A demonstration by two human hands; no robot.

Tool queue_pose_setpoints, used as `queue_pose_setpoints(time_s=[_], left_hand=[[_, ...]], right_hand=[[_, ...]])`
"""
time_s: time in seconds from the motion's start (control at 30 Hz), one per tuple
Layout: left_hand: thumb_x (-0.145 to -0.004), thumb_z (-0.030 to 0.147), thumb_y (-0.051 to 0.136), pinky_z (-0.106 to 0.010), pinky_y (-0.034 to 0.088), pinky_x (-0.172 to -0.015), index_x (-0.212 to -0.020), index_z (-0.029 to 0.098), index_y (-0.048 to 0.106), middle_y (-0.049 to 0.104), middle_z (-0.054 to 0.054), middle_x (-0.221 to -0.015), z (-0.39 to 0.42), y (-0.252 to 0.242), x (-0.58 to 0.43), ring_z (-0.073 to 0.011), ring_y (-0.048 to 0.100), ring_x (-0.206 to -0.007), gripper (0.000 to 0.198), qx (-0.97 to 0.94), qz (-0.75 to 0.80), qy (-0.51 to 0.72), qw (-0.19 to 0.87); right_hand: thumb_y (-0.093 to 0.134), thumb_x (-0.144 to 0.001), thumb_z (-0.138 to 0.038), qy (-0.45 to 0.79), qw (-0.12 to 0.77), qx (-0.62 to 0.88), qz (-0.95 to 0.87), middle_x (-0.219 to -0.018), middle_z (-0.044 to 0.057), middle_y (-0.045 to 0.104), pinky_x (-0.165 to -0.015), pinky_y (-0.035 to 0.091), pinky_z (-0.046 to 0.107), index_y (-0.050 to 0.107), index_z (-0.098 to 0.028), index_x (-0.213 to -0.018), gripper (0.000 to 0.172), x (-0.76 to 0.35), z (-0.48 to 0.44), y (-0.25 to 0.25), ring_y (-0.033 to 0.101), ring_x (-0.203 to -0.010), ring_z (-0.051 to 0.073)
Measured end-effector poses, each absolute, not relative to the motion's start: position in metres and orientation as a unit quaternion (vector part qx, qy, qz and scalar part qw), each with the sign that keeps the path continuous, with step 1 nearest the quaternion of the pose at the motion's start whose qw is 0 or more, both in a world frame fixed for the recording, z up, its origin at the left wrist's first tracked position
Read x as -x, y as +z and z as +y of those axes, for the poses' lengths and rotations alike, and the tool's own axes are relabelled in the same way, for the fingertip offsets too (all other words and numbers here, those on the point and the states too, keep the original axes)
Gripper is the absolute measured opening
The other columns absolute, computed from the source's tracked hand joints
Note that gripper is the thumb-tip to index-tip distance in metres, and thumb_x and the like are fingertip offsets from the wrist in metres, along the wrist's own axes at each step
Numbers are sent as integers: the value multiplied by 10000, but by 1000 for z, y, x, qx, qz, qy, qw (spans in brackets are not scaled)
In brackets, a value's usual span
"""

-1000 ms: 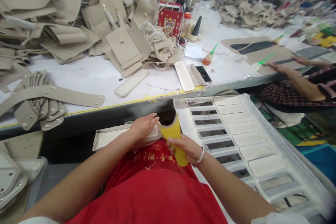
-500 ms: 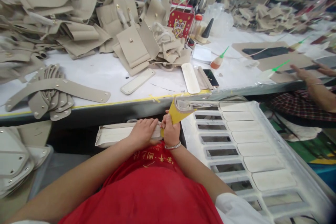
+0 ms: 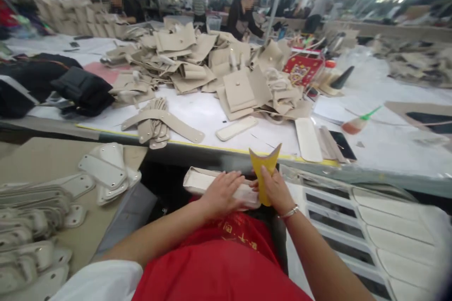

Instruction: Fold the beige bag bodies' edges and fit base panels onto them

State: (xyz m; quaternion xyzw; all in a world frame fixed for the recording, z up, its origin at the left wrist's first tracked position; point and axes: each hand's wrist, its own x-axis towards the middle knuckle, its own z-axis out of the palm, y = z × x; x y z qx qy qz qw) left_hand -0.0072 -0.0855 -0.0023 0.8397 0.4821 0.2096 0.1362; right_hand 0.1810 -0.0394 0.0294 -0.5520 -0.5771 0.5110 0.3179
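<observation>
In front of my red apron, a pale, long, box-shaped bag piece (image 3: 199,180) lies sideways, its long white face up. Across it rests my left hand (image 3: 226,193), fingers stretched out and lying flat on top; its thumb is hidden. My right hand (image 3: 277,190) is closed around a yellow sheet-like piece (image 3: 264,160) with a notched, curved upper end, held upright at the bag piece's right end. Whether the yellow piece touches the bag piece I cannot tell.
A white slotted rack (image 3: 334,216) with pale panels stands at right. White strips with holes (image 3: 102,170) lie at left. The table ahead bears beige straps (image 3: 160,122), piled beige bag parts (image 3: 240,91), a green-tipped bottle (image 3: 355,124) and a phone (image 3: 342,145). A co-worker (image 3: 243,11) is behind.
My view has tilted up and turned left, so more of the room and the left side shows. The yellow piece now stands more upright in my right hand. My left hand stays on the bag piece.
</observation>
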Motion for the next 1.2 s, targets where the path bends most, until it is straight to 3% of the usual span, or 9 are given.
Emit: queue_pose_setpoints(time_s=[0.1, 0.17, 0.27, 0.37, 0.43, 0.63, 0.97, 1.2], left_hand=[[-887, 436, 364, -379, 214, -1086, -1312, 153, 413, 429, -112, -1369, -91, -10, 73, -214, 356, -1277, 513, -658, 608, 404, 188], [-876, 482, 358, -378, 295, -1041, -1272, 141, 467, 499, -121, -1307, -90, -25, 107, -230, 435, -1220, 533, -510, 635, 487, 315], [-856, 570, 313, -372, 369, -970, -1168, 119, 568, 619, -121, -1149, -82, -52, 123, -243, 546, -1085, 605, -381, 587, 520, 490], [-841, 620, 284, -348, 397, -912, -1129, 123, 601, 675, -97, -1014, -79, -65, 114, -234, 592, -970, 655, -343, 571, 524, 530], [-838, 632, 270, -329, 412, -868, -1144, 133, 592, 682, -84, -985, -81, -65, 108, -228, 600, -927, 668, -323, 573, 529, 537], [-835, 652, 217, -316, 383, -908, -1136, 186, 602, 662, -55, -1066, -82, -67, 109, -227, 569, -1003, 675, -248, 574, 550, 553], [-744, 755, 268, -355, 424, -879, -1061, 71, 639, 693, -140, -953, -69, -67, 109, -285, 606, -973, 840, -45, 398, 615, 679], [-759, 544, 547, -308, 458, -787, -979, 70, 663, 709, -109, -860, -71, -70, 106, -243, 643, -850, 535, 8, 473, 627, 619]], right_hand=[[521, -780, -466, 528, 179, 493, -668, -775, 34, 625, -505, 488, 232, 522, -171, -932, 332, -174, -22, 45, 586, -596, 134], [547, -768, -398, 521, 74, 437, -730, -875, 39, 628, -515, 480, 228, 521, -176, -1001, 323, -162, -5, 53, 593, -650, 139], [556, -751, -308, 396, -79, 400, -823, -886, 50, 642, -575, 448, 238, 538, -170, -1037, 319, -133, 25, 59, 594, -710, 160], [525, -762, -290, 244, -192, 365, -878, -893, 60, 654, -615, 398, 247, 597, -175, -973, 251, -96, 55, 57, 589, -762, 182], [469, -804, -343, 189, -222, 345, -892, -907, 66, 661, -611, 375, 251, 619, -186, -943, 258, -71, 68, 50, 590, -774, 188], [193, -885, -556, 61, -168, 310, -934, -925, 104, 676, -680, 358, 297, 658, -197, -889, 587, -6, 79, 19, 602, -842, 217], [208, -903, -542, 62, -66, 39, -995, -740, 89, 680, -650, 275, 309, 673, -158, -743, 623, 43, 87, -7, 598, -714, 174], [225, -909, -523, 74, -42, -38, -996, -731, 96, 679, -636, 239, 314, 661, -146, -723, 605, 45, 92, -14, 584, -676, 162]])
